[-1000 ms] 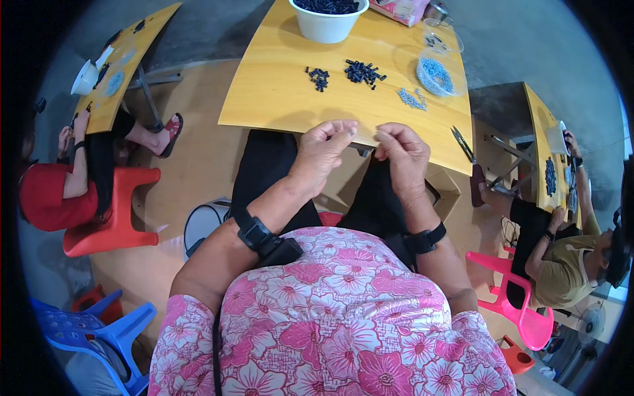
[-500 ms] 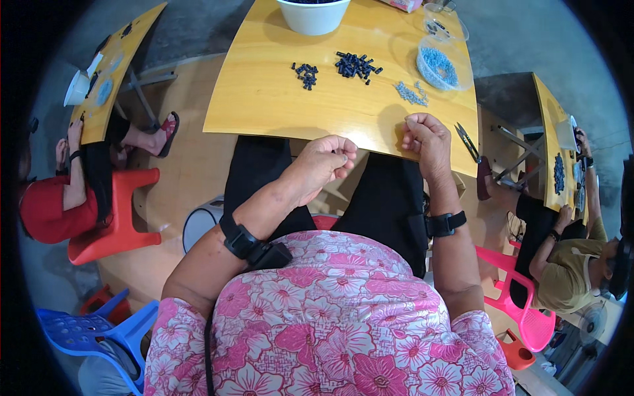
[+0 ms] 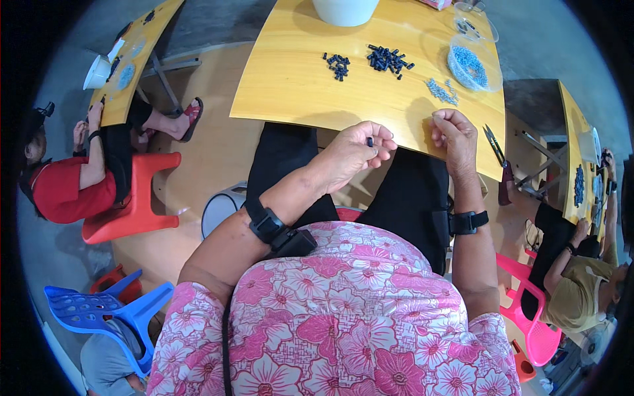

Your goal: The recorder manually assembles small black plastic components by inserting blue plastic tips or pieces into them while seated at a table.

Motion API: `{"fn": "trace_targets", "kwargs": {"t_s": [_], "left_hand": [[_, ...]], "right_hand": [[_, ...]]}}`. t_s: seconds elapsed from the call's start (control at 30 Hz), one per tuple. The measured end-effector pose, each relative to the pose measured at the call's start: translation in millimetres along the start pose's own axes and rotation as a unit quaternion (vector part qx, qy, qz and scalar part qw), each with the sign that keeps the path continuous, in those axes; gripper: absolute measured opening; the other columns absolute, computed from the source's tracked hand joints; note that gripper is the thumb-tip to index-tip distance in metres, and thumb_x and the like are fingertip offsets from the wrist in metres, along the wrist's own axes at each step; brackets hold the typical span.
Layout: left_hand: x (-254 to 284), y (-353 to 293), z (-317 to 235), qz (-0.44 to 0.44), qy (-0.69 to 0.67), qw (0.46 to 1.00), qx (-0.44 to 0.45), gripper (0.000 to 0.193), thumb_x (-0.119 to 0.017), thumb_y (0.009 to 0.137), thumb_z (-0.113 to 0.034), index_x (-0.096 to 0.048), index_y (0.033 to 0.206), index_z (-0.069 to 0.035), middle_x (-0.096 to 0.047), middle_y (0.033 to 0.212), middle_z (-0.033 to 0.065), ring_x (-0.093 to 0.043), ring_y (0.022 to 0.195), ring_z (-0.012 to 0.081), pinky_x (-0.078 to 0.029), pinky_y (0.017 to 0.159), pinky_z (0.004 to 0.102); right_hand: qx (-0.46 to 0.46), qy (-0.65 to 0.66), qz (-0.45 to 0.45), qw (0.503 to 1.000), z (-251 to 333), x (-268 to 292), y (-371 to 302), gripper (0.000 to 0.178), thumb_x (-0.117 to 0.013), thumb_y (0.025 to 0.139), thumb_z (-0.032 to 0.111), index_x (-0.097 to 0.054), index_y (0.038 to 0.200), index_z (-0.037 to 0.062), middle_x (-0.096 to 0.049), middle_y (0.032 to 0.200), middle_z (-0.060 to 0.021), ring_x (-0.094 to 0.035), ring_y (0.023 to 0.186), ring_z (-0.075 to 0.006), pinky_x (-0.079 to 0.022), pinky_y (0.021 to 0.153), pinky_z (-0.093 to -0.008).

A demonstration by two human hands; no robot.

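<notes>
Your left hand (image 3: 352, 151) holds one dark piece (image 3: 370, 142) over your lap, your curled right hand's (image 3: 457, 138) grip I cannot tell, and dark piles (image 3: 388, 59) and a pale heap (image 3: 442, 92) seemingly remain unused.

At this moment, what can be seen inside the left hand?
In the left hand, one small dark piece shows; whatever the curled fingers cover cannot be seen.

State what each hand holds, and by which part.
Left hand: small dark cylindrical piece; which part is gripped cannot be told. Right hand: cannot tell whether anything is held.
</notes>
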State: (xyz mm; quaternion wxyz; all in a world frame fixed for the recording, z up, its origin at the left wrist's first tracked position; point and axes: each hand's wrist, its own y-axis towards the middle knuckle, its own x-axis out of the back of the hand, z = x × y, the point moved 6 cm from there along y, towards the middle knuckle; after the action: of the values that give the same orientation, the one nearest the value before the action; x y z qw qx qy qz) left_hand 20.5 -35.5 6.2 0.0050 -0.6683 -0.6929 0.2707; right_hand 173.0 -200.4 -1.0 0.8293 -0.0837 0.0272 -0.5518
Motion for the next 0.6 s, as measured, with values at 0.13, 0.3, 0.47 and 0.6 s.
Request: {"fn": "trace_targets", "kwargs": {"t_s": [0.13,0.3,0.47,0.6], "left_hand": [[4.1,2.5,2.9,0.004,-0.068,0.998,-0.015,0.02,-0.046,0.096,-0.001,-0.057,0.113,-0.004,-0.062,0.109,0.0081,-0.059,0.093,0.0126,-0.05,0.086,0.0256],[14.0,-5.0,-1.4,-0.042,-0.071,0.996,-0.027,0.013,-0.05,0.1,-0.009,-0.058,0.11,-0.004,-0.064,0.109,0.0089,-0.06,0.092,0.0114,-0.051,0.084,0.0244],[18.5,1.1,-5.0,-0.036,0.003,0.998,-0.053,0.014,-0.05,0.099,-0.006,-0.061,0.108,-0.009,-0.067,0.105,0.0038,-0.054,0.081,0.0045,-0.045,0.072,0.0188],[17.7,-2.4,-4.5,-0.06,0.018,0.996,-0.055,0.015,-0.051,0.097,-0.005,-0.062,0.108,-0.007,-0.067,0.105,0.0036,-0.053,0.08,0.0042,-0.044,0.07,0.0182]], "right_hand": [[0.006,0.001,-0.019,1.0,3.9,0.8,-3.1,0.007,-0.065,0.086,0.008,-0.068,0.09,0.0026,-0.064,0.071,-0.0027,-0.056,0.057,-0.008,-0.042,0.053,-0.0207],[0.055,-0.03,-0.008,0.998,-7.6,-13.9,-6.2,0.004,-0.065,0.086,0.004,-0.067,0.088,0.0015,-0.062,0.07,-0.0012,-0.056,0.059,-0.0075,-0.046,0.055,-0.0227],[0.265,-0.265,-0.04,0.926,8.1,-26.7,-22.5,0.009,-0.068,0.083,0.009,-0.066,0.091,0.0054,-0.066,0.083,-0.0121,-0.065,0.071,-0.0289,-0.052,0.067,-0.0361],[0.317,-0.329,-0.032,0.889,20.6,-35.6,-36.5,0.009,-0.069,0.081,0.011,-0.065,0.088,0.0079,-0.063,0.08,-0.0134,-0.064,0.074,-0.0336,-0.052,0.065,-0.0397]]}}
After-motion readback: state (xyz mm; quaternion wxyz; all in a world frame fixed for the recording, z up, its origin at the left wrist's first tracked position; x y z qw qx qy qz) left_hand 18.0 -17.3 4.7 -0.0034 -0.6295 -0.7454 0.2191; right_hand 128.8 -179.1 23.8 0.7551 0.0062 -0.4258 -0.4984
